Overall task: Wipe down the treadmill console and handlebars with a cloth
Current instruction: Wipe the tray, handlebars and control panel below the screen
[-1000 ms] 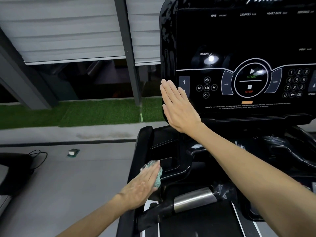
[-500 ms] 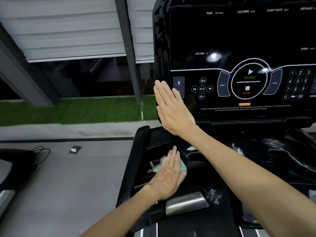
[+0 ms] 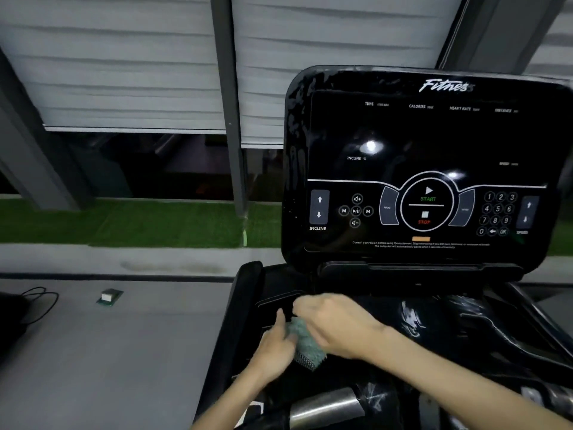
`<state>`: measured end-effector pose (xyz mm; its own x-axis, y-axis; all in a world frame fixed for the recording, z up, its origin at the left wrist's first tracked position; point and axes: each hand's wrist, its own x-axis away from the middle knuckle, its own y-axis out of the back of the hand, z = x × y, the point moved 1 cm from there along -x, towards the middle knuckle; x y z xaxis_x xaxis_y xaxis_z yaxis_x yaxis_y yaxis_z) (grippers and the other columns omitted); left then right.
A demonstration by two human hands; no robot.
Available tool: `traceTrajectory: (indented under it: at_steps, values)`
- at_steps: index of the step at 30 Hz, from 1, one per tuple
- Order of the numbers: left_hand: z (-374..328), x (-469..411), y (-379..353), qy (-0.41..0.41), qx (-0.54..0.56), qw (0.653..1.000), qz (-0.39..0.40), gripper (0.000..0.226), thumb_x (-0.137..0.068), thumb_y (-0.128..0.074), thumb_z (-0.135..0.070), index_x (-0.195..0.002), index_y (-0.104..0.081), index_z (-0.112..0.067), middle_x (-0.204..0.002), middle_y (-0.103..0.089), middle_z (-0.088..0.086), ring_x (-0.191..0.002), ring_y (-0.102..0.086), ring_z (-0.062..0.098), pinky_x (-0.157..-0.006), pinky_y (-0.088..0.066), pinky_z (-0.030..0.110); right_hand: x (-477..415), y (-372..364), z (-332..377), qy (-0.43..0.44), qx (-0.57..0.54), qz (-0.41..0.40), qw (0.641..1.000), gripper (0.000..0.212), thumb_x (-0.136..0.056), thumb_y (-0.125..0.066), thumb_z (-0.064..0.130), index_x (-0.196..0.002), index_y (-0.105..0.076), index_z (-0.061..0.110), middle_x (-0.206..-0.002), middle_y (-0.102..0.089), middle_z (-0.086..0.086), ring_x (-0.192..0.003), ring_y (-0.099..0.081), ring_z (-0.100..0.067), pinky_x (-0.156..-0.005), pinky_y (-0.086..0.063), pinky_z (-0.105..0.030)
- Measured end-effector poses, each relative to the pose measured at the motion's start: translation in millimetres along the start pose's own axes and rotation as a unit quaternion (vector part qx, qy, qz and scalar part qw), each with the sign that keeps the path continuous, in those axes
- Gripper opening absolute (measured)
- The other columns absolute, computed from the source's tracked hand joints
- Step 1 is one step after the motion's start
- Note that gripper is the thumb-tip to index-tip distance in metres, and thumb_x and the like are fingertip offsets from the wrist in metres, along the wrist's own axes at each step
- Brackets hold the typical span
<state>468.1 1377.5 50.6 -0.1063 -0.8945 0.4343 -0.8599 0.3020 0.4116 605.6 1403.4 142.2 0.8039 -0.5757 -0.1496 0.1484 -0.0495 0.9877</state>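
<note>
The black treadmill console (image 3: 428, 144) stands upright at the right, with start and stop buttons and a number pad. Below it, over the left tray (image 3: 276, 293), both hands meet at a small green cloth (image 3: 307, 346). My left hand (image 3: 274, 347) holds the cloth from the left, thumb up, its fingers hidden behind the fabric. My right hand (image 3: 338, 324) curls over the cloth's top and right side. A silver handlebar grip (image 3: 325, 405) lies below the hands. The image is motion-blurred around the hands.
Grey floor spreads to the left, with a small green-and-white object (image 3: 108, 296) and a black cable (image 3: 37, 302) on it. A strip of artificial grass (image 3: 139, 221), a grey post (image 3: 229, 119) and lowered blinds lie beyond. Plastic-wrapped black treadmill parts (image 3: 465, 321) fill the right.
My right hand left the console's left edge and came down onto the cloth. My left hand went from pressing the cloth flat to gripping it. The view tilted up.
</note>
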Motion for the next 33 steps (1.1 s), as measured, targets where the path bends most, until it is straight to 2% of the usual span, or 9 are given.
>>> traceTrajectory:
  at_steps: [2,5,7,10,15,19,22,26,33]
  values:
    - [8.1,-1.0,13.5,-0.006,-0.024,1.000,-0.007,0.057,-0.103,-0.038,-0.022,-0.155,-0.016,-0.017,-0.156,-0.034,0.003,-0.138,-0.036,0.013,-0.100,-0.029,0.013,5.0,-27.8,-2.4,-0.003,-0.023,0.104,0.994,0.030,-0.088,-0.043,0.013,-0.114,-0.057,0.004,-0.116,-0.058,-0.012,-0.105,-0.057,-0.027,-0.093,-0.047,-0.041]
    - [10.2,-2.2,29.8,-0.075,-0.089,0.989,-0.096,0.046,-0.101,-0.040,-0.012,-0.147,-0.038,-0.013,-0.146,-0.048,0.007,-0.134,-0.045,0.017,-0.100,-0.030,0.012,3.0,-58.3,-9.3,-0.018,-0.005,0.193,0.981,0.052,-0.101,-0.036,0.031,-0.145,-0.031,0.006,-0.154,-0.028,-0.013,-0.144,-0.020,-0.027,-0.119,-0.016,-0.041]
    - [-0.3,-0.8,42.3,-0.172,-0.110,0.956,-0.210,0.041,-0.101,-0.042,-0.010,-0.141,-0.047,-0.012,-0.144,-0.051,0.006,-0.134,-0.046,0.017,-0.107,-0.028,0.015,2.2,-68.2,-10.7,-0.013,-0.004,0.217,0.976,0.059,-0.102,-0.032,0.039,-0.151,-0.020,0.009,-0.160,-0.014,-0.009,-0.148,-0.004,-0.022,-0.119,-0.003,-0.039]
    - [-40.2,-2.4,61.8,-0.305,-0.109,0.886,-0.332,0.041,-0.101,-0.040,-0.008,-0.142,-0.047,-0.007,-0.151,-0.042,0.003,-0.143,-0.034,0.015,-0.117,-0.023,0.021,-1.9,-69.9,-10.7,-0.003,0.006,0.246,0.969,0.059,-0.103,-0.030,0.039,-0.152,-0.017,0.010,-0.161,-0.009,-0.007,-0.148,0.001,-0.020,-0.118,0.004,-0.038]
    - [-140.4,-15.7,79.2,-0.454,-0.192,0.789,-0.366,0.055,-0.099,-0.040,-0.015,-0.150,-0.027,0.001,-0.161,-0.017,0.013,-0.151,-0.007,0.023,-0.123,-0.008,0.034,-12.5,-65.7,-11.8,0.049,0.043,0.280,0.958,0.065,-0.100,-0.034,0.039,-0.153,-0.009,0.011,-0.161,0.003,-0.005,-0.147,0.010,-0.018,-0.117,0.008,-0.038]
    - [-179.0,-35.7,64.6,-0.460,-0.314,0.757,-0.342,0.060,-0.102,-0.034,-0.028,-0.153,-0.016,-0.004,-0.163,-0.011,0.011,-0.151,-0.005,0.021,-0.123,-0.006,0.033,-16.6,-68.9,-8.9,0.072,0.042,0.310,0.947,0.067,-0.100,-0.032,0.042,-0.154,-0.005,0.012,-0.161,0.006,-0.004,-0.147,0.011,-0.017,-0.119,0.008,-0.039]
    - [-172.2,-53.4,49.1,-0.430,-0.346,0.762,-0.338,0.059,-0.104,-0.030,-0.030,-0.154,-0.013,-0.004,-0.164,-0.008,0.011,-0.151,-0.006,0.021,-0.123,-0.011,0.035,-16.2,-73.5,-11.4,0.081,0.039,0.329,0.940,0.064,-0.102,-0.028,0.044,-0.153,-0.010,0.010,-0.161,-0.007,-0.006,-0.148,-0.001,-0.019,-0.119,0.003,-0.038]
    - [-145.1,-65.8,35.5,-0.394,-0.387,0.751,-0.363,0.058,-0.104,-0.028,-0.029,-0.154,-0.014,-0.005,-0.163,-0.011,0.010,-0.151,-0.009,0.021,-0.121,-0.019,0.036,-5.2,-75.3,-22.5,0.124,0.042,0.284,0.950,0.060,-0.104,-0.024,0.043,-0.151,-0.021,0.006,-0.159,-0.020,-0.008,-0.146,-0.012,-0.023,-0.119,-0.002,-0.038]
    - [-136.7,-71.4,33.1,-0.394,-0.399,0.734,-0.383,0.062,-0.099,-0.043,-0.020,-0.152,-0.016,-0.004,-0.161,-0.012,0.009,-0.150,-0.014,0.022,-0.118,-0.019,0.034,8.6,-78.8,-66.7,0.151,0.003,0.239,0.959,0.056,-0.103,-0.022,0.041,-0.152,-0.021,0.014,-0.161,-0.009,0.001,-0.148,0.004,-0.014,-0.117,0.011,-0.033]
